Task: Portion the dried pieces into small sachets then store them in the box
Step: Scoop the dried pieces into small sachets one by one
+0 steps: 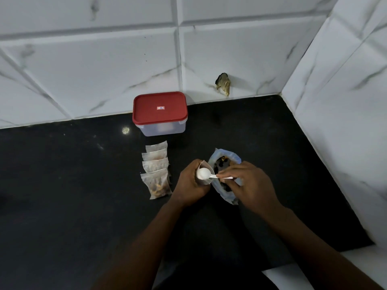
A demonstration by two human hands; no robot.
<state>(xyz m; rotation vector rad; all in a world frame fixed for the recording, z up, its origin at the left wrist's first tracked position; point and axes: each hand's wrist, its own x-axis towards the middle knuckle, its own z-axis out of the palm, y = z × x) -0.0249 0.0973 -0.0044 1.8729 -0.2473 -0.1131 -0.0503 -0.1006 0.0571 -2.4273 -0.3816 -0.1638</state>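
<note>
The left hand (191,181) is curled around a small clear sachet (206,171), holding it upright with its mouth open toward the camera. The right hand (249,184) pinches the handle of a white plastic spoon (206,174) between thumb and fingertips, and the spoon's round bowl sits at the mouth of the sachet, turned so only its pale back shows (whether anything lies in it cannot be told). The two hands are close together, joined only by the spoon and sachet between them.

Just behind and under the right hand lies a larger clear bag (225,162), its top rolled open, with dark dried pieces (222,162) showing inside. It rests on the black countertop (73,185), partly covered by the right hand.

To the left of the left hand, four filled sachets (156,170) lie in an overlapping row running away from the camera, each showing brownish pieces through the plastic. The nearest one is the fullest to the eye.

Beyond the row, near the wall, stands the box (160,122), a translucent container with a red lid (160,107) closed on it and a small label at the lid's centre. White marble-pattern tiles (83,70) cover the wall behind and to the right. A small dark, ragged mark or object (223,83) sits on the tile low on the wall, just above the counter edge.
</note>
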